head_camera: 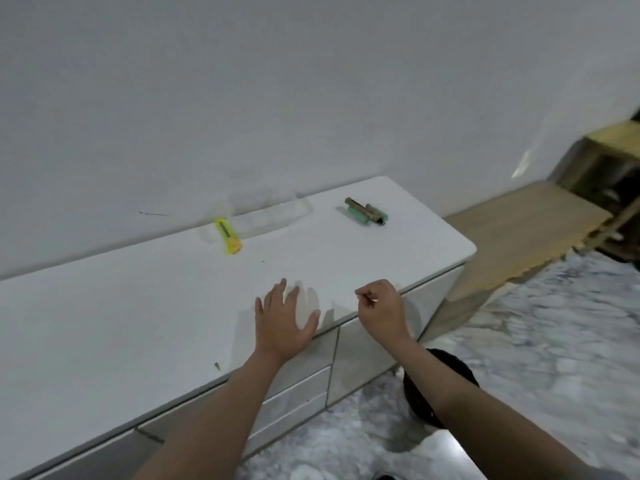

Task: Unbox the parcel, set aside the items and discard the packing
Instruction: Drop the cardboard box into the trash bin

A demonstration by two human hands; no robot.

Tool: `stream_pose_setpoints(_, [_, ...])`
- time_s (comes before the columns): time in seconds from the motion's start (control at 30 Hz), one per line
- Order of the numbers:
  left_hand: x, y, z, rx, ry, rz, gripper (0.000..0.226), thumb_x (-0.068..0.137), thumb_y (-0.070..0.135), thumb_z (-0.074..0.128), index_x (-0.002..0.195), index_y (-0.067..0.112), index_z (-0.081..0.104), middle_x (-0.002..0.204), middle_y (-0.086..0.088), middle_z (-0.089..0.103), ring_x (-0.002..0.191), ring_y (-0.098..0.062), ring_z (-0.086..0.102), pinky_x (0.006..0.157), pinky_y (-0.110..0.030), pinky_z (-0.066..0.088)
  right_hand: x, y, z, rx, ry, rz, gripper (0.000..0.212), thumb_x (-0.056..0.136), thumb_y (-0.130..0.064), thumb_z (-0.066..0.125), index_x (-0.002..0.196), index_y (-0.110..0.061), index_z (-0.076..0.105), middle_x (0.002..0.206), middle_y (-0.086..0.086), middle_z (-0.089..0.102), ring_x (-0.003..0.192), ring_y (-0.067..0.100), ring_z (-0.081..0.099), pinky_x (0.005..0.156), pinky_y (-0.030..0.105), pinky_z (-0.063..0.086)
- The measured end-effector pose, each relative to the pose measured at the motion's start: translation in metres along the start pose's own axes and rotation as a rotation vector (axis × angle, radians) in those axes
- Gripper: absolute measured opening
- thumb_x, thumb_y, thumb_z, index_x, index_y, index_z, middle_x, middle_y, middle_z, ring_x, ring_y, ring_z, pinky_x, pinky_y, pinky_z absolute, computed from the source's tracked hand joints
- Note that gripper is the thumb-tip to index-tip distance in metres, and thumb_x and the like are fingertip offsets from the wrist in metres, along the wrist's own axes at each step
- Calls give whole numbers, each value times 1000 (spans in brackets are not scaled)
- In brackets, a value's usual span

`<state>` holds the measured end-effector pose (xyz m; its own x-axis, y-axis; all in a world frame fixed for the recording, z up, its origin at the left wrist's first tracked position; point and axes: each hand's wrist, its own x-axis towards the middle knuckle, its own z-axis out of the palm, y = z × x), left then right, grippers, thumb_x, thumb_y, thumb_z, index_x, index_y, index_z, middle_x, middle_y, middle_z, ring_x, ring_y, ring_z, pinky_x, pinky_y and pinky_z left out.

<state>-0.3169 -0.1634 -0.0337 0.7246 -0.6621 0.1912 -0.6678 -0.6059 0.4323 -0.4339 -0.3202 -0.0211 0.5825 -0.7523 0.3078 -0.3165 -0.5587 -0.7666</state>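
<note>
My left hand (285, 315) lies flat with spread fingers on the white cabinet top (145, 306), near its front edge. My right hand (381, 306) hovers at the cabinet's front edge with curled fingers, pinching a thin, small sliver I cannot identify. A yellow utility knife (228, 236) lies further back on the top. Beside it, against the wall, sits a clear plastic tray (270, 216) of packing. A green and brass item (366, 212) lies near the far right corner. No parcel box is in view.
A white wall (277, 81) backs the cabinet. A dark round bin (440, 386) stands on the marble floor (554, 341) under my right forearm. A wooden board (519, 233) and wooden frame (609, 161) lie to the right. A small dark speck (217, 366) lies near the front edge.
</note>
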Motion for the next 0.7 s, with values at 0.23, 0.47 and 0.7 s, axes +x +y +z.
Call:
stream_pose_setpoints(0.23, [64, 134, 79, -40, -128, 168, 85, 74, 70, 31, 138, 17, 44, 151, -11, 34, 139, -28, 31, 111, -56, 17, 18, 135, -107, -152, 35, 315, 13, 76, 4, 62, 75, 0, 74, 79, 12, 66, 74, 19, 58, 68, 25, 43])
stream_pose_setpoints(0.47, [118, 149, 127, 153, -205, 93, 81, 78, 68, 32, 144, 21, 34, 157, -9, 20, 144, -27, 17, 113, -57, 9, 21, 250, -138, -224, -33, 629, 13, 72, 2, 59, 62, -1, 66, 69, 13, 62, 73, 27, 59, 60, 27, 39])
stream_pose_setpoints(0.7, [121, 147, 139, 188, -84, 75, 78, 70, 70, 36, 132, 24, 46, 148, -7, 36, 133, -30, 35, 105, -54, 24, 30, 300, -157, -218, -38, 796, 19, 79, 4, 55, 93, 2, 70, 97, 17, 69, 83, 28, 60, 66, 28, 43])
